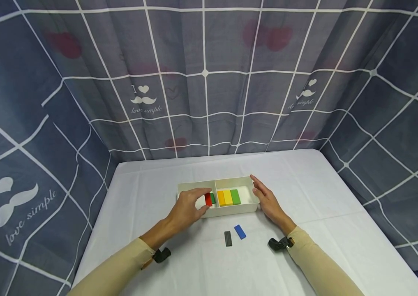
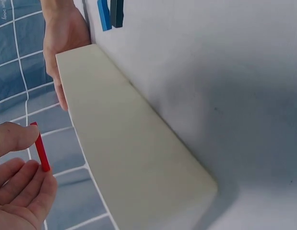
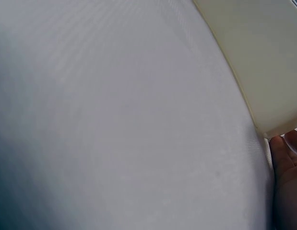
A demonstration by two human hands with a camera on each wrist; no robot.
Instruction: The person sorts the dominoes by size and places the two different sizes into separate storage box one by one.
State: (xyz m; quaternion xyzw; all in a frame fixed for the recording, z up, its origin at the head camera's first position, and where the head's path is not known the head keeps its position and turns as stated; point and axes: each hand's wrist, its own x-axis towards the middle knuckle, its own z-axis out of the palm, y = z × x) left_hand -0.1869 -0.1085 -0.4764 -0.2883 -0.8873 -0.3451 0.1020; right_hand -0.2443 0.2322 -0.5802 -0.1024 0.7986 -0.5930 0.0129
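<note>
In the head view a white two-part box (image 1: 232,209) sits on the table. My left hand (image 1: 186,207) pinches a red block (image 1: 208,200) between thumb and fingers over the left compartment, beside a dark green block (image 1: 213,198). The left wrist view shows the red block (image 2: 41,147) edge-on in the left hand (image 2: 18,172), near the box's outer wall (image 2: 124,134). The right compartment holds an orange block (image 1: 221,198), a yellow one (image 1: 228,197) and a green one (image 1: 235,197). My right hand (image 1: 271,205) touches the box's right end, its fingers extended; the right wrist view shows this hand (image 3: 287,177) at the box corner.
A black block (image 1: 228,238) and a blue block (image 1: 240,232) lie on the white tablecloth (image 1: 194,263) in front of the box. Behind and at both sides of the table hangs a dark checked curtain (image 1: 227,94).
</note>
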